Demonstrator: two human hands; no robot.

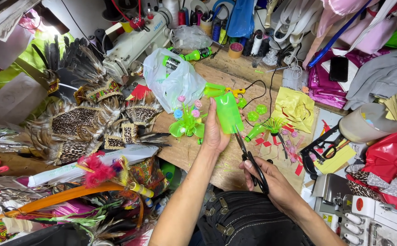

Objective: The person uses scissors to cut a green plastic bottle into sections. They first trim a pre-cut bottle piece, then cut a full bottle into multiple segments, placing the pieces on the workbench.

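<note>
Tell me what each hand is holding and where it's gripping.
The left hand grips the green plastic bottle piece by its side near the lower edge. The right hand holds black scissors by the handle loops, blades at the piece's bottom edge.

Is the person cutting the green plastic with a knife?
No, the right hand works black scissors at the green plastic bottle piece, which the left hand holds up.

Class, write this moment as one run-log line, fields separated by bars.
left hand: holds green plastic bottle piece upright | right hand: holds black scissors, blades at piece's lower edge | surface: cluttered wooden table
</note>
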